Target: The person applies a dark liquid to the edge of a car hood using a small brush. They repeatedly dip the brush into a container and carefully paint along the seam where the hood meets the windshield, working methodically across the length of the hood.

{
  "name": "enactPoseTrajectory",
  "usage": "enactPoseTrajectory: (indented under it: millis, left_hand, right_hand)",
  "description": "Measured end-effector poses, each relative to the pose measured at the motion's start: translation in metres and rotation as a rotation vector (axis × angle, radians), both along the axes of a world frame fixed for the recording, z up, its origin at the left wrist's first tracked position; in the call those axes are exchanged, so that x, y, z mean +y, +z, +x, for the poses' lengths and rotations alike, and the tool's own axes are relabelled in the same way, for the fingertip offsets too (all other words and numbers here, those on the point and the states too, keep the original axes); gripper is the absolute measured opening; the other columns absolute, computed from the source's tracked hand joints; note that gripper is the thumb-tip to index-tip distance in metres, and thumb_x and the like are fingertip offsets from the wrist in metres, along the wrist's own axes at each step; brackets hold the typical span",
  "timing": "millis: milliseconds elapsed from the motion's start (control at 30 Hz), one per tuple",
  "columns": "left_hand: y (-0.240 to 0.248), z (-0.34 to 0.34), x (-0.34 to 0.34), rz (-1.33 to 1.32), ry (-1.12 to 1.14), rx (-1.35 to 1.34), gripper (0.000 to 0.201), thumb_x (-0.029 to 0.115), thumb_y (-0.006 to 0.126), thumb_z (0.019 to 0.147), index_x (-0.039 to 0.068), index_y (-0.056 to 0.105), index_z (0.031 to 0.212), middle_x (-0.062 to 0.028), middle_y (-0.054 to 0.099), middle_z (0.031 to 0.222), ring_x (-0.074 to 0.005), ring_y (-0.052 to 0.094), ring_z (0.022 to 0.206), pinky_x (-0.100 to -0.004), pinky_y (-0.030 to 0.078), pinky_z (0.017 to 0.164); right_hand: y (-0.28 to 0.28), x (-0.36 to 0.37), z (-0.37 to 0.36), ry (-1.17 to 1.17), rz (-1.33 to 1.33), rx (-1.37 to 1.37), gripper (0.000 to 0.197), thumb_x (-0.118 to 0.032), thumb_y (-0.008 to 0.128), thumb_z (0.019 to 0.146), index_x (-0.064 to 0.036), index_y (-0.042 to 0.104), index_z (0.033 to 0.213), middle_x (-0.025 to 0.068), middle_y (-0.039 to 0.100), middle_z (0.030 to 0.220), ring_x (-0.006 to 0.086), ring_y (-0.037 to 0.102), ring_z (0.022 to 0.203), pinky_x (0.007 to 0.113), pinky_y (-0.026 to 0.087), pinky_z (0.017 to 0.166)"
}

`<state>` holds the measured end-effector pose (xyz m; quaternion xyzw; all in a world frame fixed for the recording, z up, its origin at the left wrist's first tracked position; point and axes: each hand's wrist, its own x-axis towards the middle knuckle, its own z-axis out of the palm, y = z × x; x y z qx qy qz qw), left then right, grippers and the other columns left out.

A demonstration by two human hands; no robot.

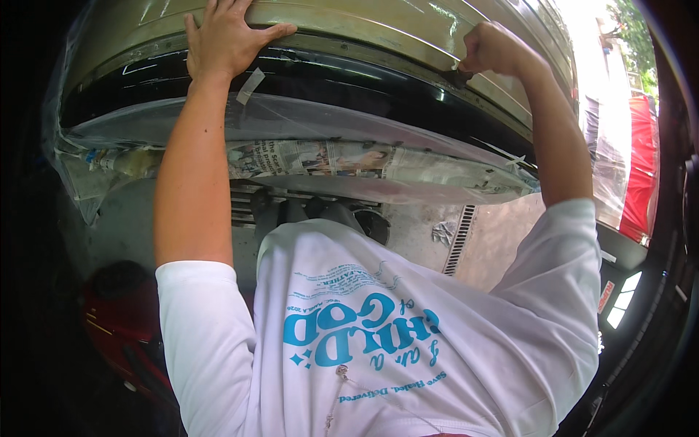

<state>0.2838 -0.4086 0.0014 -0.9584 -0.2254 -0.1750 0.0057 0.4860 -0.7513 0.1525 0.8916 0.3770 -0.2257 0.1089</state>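
Observation:
My left hand [227, 38] lies flat with fingers spread on a tan, glossy vehicle panel [349, 54], which looks like a roof. Farther right, my right hand [496, 52] is closed in a fist low over the same panel, near its dark lower edge. A small dark piece [457, 77] shows under the fist, with a pale bit beside it; its kind is too hidden to tell. Between the hands runs a curved black glossy strip [349, 89], probably glass. A strip of pale tape [250, 86] sticks to it near my left wrist.
Clear plastic sheeting [291, 116] and newspaper [320, 159] cover the vehicle below the black strip. A floor drain grate [460, 237] and a crumpled scrap [443, 231] are on the concrete. A red vehicle [124, 328] stands at lower left, a red sheet [641, 160] at right.

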Motion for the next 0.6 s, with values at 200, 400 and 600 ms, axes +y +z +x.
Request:
enactPoseTrajectory:
  millis: [200, 400, 600]
  left_hand:
    - [0.010, 0.002, -0.004, -0.024, 0.004, 0.008, 0.107, 0.092, 0.065, 0.066, 0.032, 0.049, 0.154, 0.0016, 0.036, 0.167, -0.0230, 0.027, 0.156, -0.0589, 0.016, 0.128]
    - [0.010, -0.001, -0.001, -0.026, 0.017, 0.013, 0.107, 0.091, 0.065, 0.066, 0.031, 0.050, 0.154, 0.0014, 0.036, 0.167, -0.0234, 0.027, 0.157, -0.0593, 0.016, 0.128]
    - [0.008, 0.002, -0.002, -0.030, 0.007, 0.003, 0.107, 0.091, 0.066, 0.066, 0.031, 0.050, 0.153, 0.0011, 0.037, 0.167, -0.0240, 0.027, 0.156, -0.0601, 0.015, 0.128]
  right_hand:
    - [0.009, 0.006, 0.013, -0.056, -0.073, 0.100, 0.031, -0.026, 0.084, 0.081, -0.0010, 0.067, 0.072, 0.0071, 0.065, 0.063, 0.0176, 0.062, 0.054, 0.034, 0.049, 0.052]
    - [0.013, 0.001, -0.031, 0.043, 0.077, -0.185, 0.021, -0.022, 0.082, 0.079, -0.0039, 0.071, 0.078, 0.0133, 0.070, 0.075, 0.0293, 0.068, 0.075, 0.040, 0.054, 0.075]
    - [0.004, 0.013, 0.017, -0.152, -0.107, 0.108, 0.028, -0.028, 0.082, 0.081, -0.0038, 0.069, 0.076, 0.0087, 0.067, 0.066, 0.0215, 0.066, 0.059, 0.041, 0.053, 0.061]
